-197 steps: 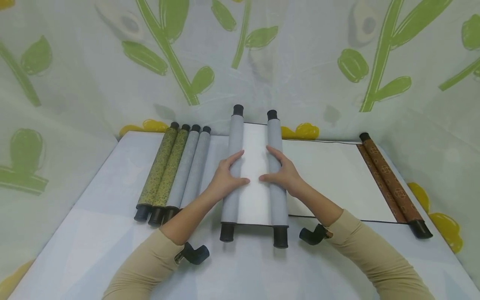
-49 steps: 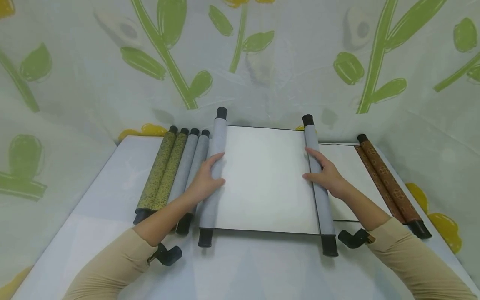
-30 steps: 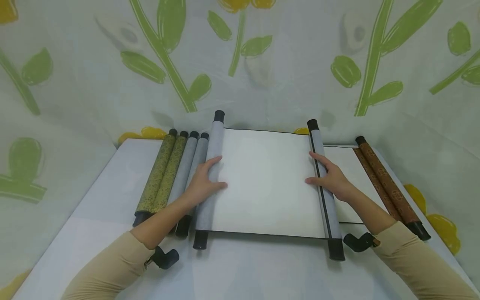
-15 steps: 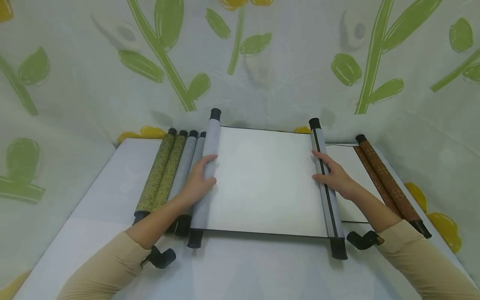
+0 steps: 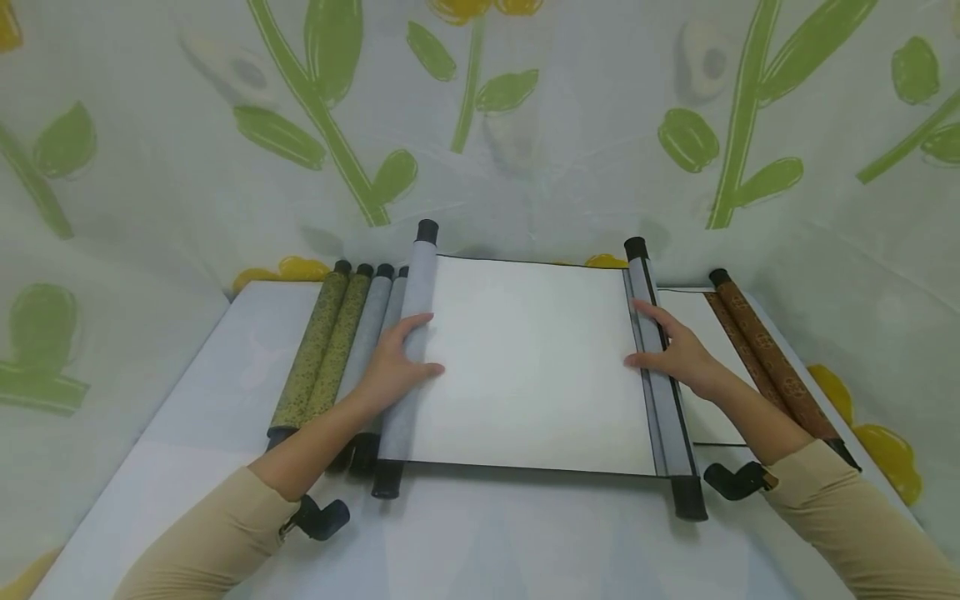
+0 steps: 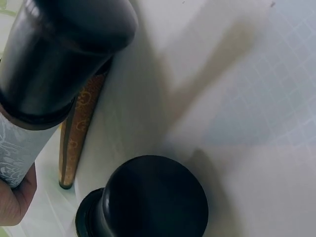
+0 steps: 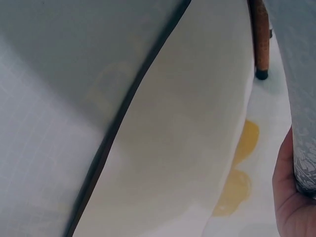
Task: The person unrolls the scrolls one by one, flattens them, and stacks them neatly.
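The grey scroll (image 5: 528, 367) now lies spread wide, where its two rolls were close together; the left hand (image 5: 393, 367) and right hand (image 5: 678, 354) are far apart, and the right roll (image 5: 660, 375) is thinner.

An opened scroll (image 5: 528, 367) lies mid-table (image 5: 187, 467), four rolled scrolls (image 5: 341, 350) at its left edge, another opened scroll (image 5: 750, 358) beneath its right edge.
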A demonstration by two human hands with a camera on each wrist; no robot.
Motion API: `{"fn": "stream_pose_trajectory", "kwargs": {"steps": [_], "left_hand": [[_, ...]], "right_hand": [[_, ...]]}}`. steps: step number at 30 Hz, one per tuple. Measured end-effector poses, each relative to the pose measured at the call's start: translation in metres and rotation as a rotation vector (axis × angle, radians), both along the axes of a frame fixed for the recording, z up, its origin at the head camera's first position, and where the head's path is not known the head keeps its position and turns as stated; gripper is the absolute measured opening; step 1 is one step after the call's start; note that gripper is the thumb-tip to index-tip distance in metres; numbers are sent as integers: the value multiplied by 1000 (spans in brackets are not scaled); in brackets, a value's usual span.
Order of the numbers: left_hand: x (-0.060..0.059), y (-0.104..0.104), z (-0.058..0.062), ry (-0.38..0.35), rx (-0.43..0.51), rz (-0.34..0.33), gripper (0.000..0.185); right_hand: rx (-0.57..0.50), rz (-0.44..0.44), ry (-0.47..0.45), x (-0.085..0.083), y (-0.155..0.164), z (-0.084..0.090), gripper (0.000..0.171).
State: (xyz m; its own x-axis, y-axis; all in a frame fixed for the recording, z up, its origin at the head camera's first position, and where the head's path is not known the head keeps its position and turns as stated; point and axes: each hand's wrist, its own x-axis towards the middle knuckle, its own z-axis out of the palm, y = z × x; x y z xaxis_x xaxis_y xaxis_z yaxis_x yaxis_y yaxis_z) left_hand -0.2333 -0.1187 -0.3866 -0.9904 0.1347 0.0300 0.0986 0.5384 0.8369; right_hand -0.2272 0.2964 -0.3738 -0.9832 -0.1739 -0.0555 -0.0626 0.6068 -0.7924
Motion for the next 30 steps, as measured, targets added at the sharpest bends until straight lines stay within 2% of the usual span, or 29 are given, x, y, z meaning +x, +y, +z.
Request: {"fn": "stream_pose_trajectory", "kwargs": {"steps": [4, 11, 19, 24, 30], "left_hand": [[1, 0, 0, 8, -8, 0, 75], [-1, -3, -1, 23, 8, -28, 69], [-2, -7, 0, 41, 7, -52, 64], [-2, -8, -1, 35, 3, -43, 61], [-2, -8, 0, -7, 17, -18, 71]], "right_hand": [[2, 7, -1, 1, 1, 1, 93], [0, 47, 23, 0, 6, 4, 82], [-15, 48, -35, 1, 15, 7, 75], [-5, 37, -38, 1, 19, 7, 77], [32, 18, -43, 2, 19, 9, 89]]}}
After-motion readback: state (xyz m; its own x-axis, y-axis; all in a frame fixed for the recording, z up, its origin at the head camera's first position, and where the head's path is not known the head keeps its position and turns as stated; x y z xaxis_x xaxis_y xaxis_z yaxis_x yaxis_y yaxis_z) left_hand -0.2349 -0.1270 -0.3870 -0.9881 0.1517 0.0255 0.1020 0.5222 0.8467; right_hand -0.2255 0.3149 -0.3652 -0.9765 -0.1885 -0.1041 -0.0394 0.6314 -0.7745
